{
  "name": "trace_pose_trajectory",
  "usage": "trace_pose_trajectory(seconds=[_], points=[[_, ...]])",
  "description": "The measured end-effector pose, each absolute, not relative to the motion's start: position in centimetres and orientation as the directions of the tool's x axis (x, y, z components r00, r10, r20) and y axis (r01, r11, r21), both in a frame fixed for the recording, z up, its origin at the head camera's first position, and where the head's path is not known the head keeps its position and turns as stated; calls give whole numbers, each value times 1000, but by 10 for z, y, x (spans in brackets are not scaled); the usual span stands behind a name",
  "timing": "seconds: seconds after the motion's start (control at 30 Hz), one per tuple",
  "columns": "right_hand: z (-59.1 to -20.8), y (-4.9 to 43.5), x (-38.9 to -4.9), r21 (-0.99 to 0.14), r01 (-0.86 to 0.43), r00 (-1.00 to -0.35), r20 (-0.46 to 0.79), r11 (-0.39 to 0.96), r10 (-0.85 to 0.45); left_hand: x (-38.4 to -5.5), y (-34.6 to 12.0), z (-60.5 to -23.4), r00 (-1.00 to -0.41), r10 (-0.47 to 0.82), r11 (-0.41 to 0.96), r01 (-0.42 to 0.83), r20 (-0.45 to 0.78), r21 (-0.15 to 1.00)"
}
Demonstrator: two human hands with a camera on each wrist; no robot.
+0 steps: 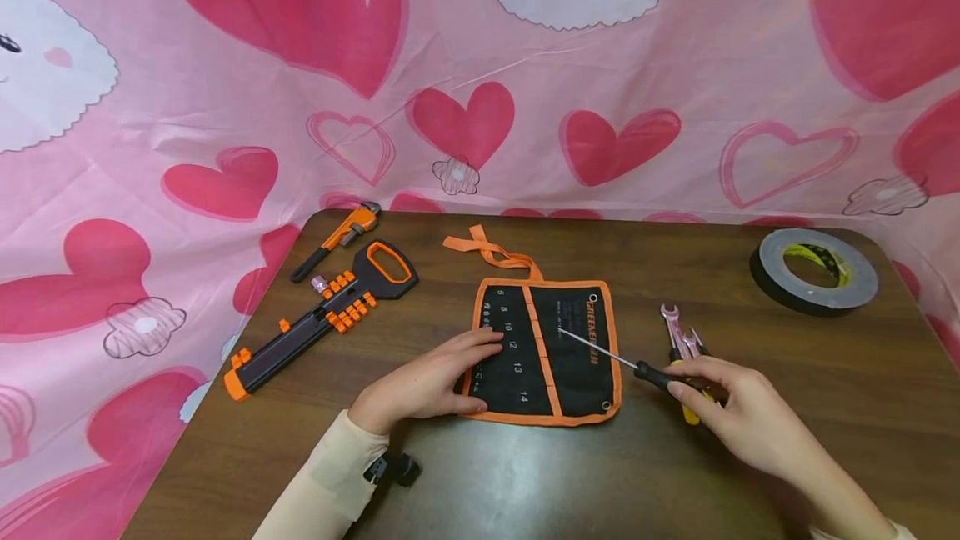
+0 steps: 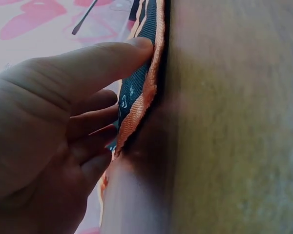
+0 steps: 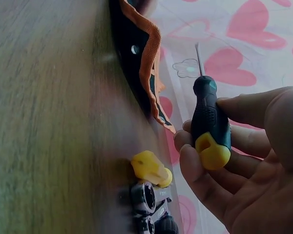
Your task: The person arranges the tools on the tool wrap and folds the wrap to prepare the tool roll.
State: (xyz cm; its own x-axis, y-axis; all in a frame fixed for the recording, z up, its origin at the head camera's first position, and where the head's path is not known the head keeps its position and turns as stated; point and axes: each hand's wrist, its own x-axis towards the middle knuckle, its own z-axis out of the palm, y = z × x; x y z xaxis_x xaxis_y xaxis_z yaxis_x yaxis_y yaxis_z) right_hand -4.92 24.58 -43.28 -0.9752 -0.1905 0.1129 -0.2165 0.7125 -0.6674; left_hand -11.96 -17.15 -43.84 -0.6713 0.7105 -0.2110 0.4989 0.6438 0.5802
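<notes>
A black tool roll (image 1: 577, 394) with orange edging and printed size numbers lies spread on the table, its orange tie strap (image 1: 495, 252) trailing behind. My left hand (image 1: 423, 377) rests on its left part, fingers relaxed over the pockets and thumb (image 2: 102, 61) at the near edge. In my right hand (image 1: 742, 411) I hold a screwdriver (image 3: 210, 114) by its black and yellow handle. Its thin shaft points left over the roll's right half. Beside and partly behind that hand lie wrenches (image 1: 671, 325) and yellow-handled tools (image 3: 149, 165).
At the back left lies an orange adjustable pipe wrench (image 1: 345, 233). In front of it is a black rail holder (image 1: 300, 342) with orange clips and a looped handle. A large roll of tape (image 1: 780, 273) lies at the back right. Heart-patterned cloth (image 1: 525, 57) hangs behind the table.
</notes>
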Motion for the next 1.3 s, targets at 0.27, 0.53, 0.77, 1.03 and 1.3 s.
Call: trace_pose_trajectory(seconds=[0.27, 0.53, 0.77, 1.03, 1.3], points=[[-435, 251, -48, -643, -269, -962, 149, 717, -228, -121, -170, -438, -670, 708, 650, 496, -222, 575], [-438, 257, -44, -583, -333, -943, 192, 741, -272, -121, -171, -437, -669, 704, 660, 491, -239, 569], [-440, 260, -42, -559, -357, -934, 209, 748, -289, -122, -171, -438, -665, 709, 653, 496, -233, 572], [-441, 260, -40, -541, -402, -915, 261, 739, -307, -122, -170, -438, -665, 709, 656, 496, -237, 569], [-446, 255, -40, -515, -409, -912, 265, 753, -314, -121, -171, -440, -663, 704, 662, 486, -253, 570]])
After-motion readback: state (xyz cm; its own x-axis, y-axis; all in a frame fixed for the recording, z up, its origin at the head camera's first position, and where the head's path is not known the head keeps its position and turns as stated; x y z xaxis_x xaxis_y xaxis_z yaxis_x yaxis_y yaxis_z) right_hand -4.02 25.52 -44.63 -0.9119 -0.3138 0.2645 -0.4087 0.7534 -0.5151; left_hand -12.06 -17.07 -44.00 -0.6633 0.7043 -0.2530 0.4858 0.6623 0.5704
